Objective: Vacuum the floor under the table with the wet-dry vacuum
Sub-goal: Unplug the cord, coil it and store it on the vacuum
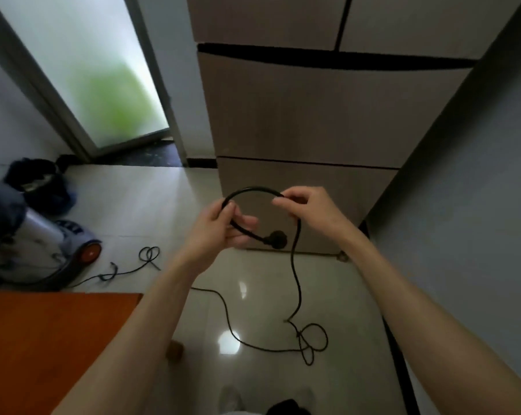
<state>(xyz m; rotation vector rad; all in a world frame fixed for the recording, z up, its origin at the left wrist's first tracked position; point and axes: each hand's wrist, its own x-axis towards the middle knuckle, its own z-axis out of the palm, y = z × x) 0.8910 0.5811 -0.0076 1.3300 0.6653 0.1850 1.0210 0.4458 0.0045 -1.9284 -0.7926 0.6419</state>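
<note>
Nearest me, the table (52, 339) corner. Past it, I see my left hand (220, 232) gripping the cord (296, 283) near its plug (277, 237), and my right hand (310, 211) pinching the cord's loop. The vacuum (37, 250) stands beyond the table, left.
</note>
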